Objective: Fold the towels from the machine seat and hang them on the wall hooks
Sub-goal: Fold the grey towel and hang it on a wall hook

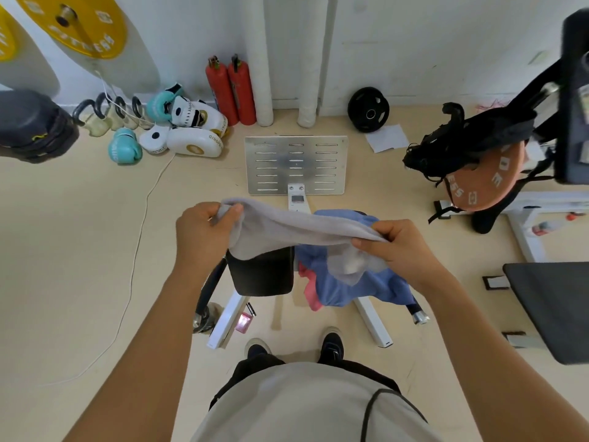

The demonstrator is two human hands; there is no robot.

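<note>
Beige shirt fabric (306, 406) filled the bottom of the view, with two dark shoes (331, 344) on the tan floor just beyond it. Both bare forearms reached forward from there. Left hand (204, 232) was closed around one end of a grey towel (287, 229), thumb and fingers pinching the bunched corner. Right hand (400, 247) pinched the other end, so the towel stretched between them and sagged a little in the middle, with a loose flap hanging below the right hand. Under the towel stood the black machine seat (263, 272); a blue towel (350, 285) lay heaped on its right side, with a pink towel (307, 290) showing at the heap's left edge. Beyond the seat sat a slotted metal footplate (296, 164). Two red fire extinguishers (231, 89) stood against the white wall, with boxing gloves (178, 126) lying to their left.
</note>
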